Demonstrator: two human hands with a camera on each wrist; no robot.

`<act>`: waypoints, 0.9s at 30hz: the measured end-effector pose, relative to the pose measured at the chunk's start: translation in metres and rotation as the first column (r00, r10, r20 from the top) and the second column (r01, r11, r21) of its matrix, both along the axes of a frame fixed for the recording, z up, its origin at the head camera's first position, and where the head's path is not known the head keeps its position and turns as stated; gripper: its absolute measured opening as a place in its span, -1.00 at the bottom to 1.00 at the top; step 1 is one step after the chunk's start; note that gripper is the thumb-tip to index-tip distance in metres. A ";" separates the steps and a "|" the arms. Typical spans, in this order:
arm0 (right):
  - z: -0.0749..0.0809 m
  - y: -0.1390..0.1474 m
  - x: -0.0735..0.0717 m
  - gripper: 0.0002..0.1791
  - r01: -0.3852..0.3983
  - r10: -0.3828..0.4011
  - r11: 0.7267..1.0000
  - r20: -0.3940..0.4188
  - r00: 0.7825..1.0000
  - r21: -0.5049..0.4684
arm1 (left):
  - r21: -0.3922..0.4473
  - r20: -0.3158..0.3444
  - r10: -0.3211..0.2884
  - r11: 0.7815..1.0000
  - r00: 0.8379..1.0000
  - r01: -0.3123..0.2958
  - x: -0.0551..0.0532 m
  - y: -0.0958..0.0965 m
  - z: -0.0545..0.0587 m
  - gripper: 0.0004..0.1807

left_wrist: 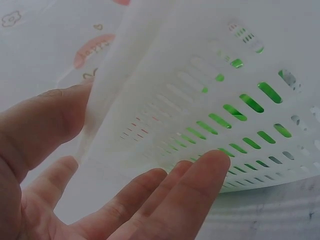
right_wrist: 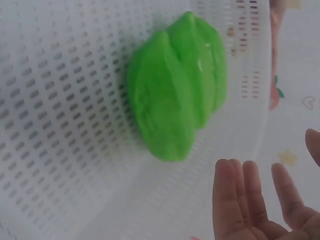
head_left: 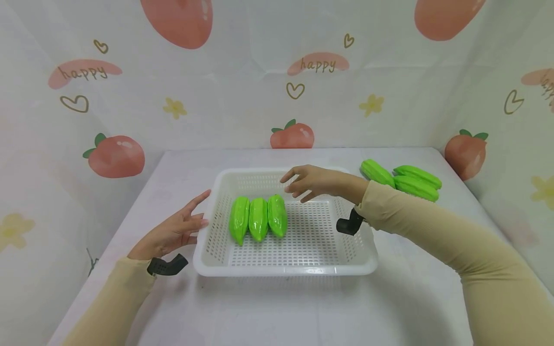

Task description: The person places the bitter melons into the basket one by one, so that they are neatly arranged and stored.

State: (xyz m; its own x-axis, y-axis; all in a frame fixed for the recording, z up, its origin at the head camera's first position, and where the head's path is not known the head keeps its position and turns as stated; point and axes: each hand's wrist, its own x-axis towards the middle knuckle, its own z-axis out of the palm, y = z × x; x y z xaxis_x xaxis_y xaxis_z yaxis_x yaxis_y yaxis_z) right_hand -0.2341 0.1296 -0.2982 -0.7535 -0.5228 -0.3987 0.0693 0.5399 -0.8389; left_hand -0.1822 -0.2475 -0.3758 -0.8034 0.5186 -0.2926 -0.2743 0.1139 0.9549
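Six green ridged vegetables total: three side by side in the left half of one white basket [head_left: 283, 270], middle one at centre of that row [head_left: 258, 219]; three more [head_left: 417, 188] lie on the bench [head_left: 259, 312] beyond its right far corner. Two hands. Left hand [head_left: 170, 233]: grip wide, fingers extended, touching basket's left side. Right hand [head_left: 320, 181]: over basket's far part, grip loosely spread, holding nothing. Left wrist view adds the slotted outer wall [left_wrist: 295, 30], green showing through; right wrist view adds a close side look at the inside three. Outside three: head view only.
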 end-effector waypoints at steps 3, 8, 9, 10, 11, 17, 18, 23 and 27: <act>0.011 0.009 0.000 -0.50 -0.033 0.032 0.999 -0.037 0.999 -0.017 | -0.011 -0.003 0.006 1.000 1.000 -0.006 0.000 0.000 0.000 -0.12; 0.028 0.022 -0.003 -0.51 -0.042 0.040 0.999 -0.096 0.995 -0.021 | -0.020 -0.003 0.011 1.000 1.000 -0.011 0.000 0.001 0.000 -0.12; 0.030 0.025 -0.004 -0.52 -0.039 0.037 0.999 -0.111 0.993 -0.019 | -0.021 -0.004 0.009 1.000 1.000 -0.009 0.000 0.001 0.000 -0.12; 0.033 0.028 -0.004 -0.52 -0.034 0.031 0.999 -0.127 0.991 -0.015 | -0.022 -0.005 0.008 1.000 1.000 -0.008 0.000 0.001 0.001 -0.12; 0.034 0.031 -0.005 -0.52 -0.031 0.029 0.999 -0.144 0.989 -0.010 | -0.024 -0.008 0.006 1.000 1.000 -0.007 0.001 0.001 0.001 -0.13; 0.042 0.053 -0.011 -0.53 -0.015 0.011 1.000 -0.213 0.977 -0.015 | -0.032 -0.020 -0.003 0.999 1.000 0.002 0.001 0.002 0.001 -0.13; 0.043 0.058 -0.012 -0.54 -0.010 0.006 1.000 -0.223 0.975 -0.020 | -0.031 -0.019 -0.002 1.000 1.000 0.001 0.001 0.002 0.001 -0.13; 0.047 0.081 -0.016 -0.55 0.031 -0.047 0.998 -0.277 0.960 -0.062 | -0.031 -0.015 0.004 1.000 1.000 -0.004 0.001 0.002 0.001 -0.13; 0.047 0.103 -0.021 -0.56 0.094 -0.132 0.987 -0.313 0.941 -0.134 | -0.036 -0.017 0.005 0.999 1.000 -0.006 0.001 0.002 0.001 -0.13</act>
State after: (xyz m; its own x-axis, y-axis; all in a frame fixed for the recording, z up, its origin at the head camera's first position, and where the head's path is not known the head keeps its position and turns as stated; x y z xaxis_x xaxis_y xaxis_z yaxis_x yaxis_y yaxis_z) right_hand -0.2547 0.2325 -0.2507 -0.8879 -0.4548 -0.0692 -0.1580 0.4427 -0.8826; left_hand -0.1811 -0.2456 -0.3750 -0.8113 0.5037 -0.2969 -0.2585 0.1464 0.9549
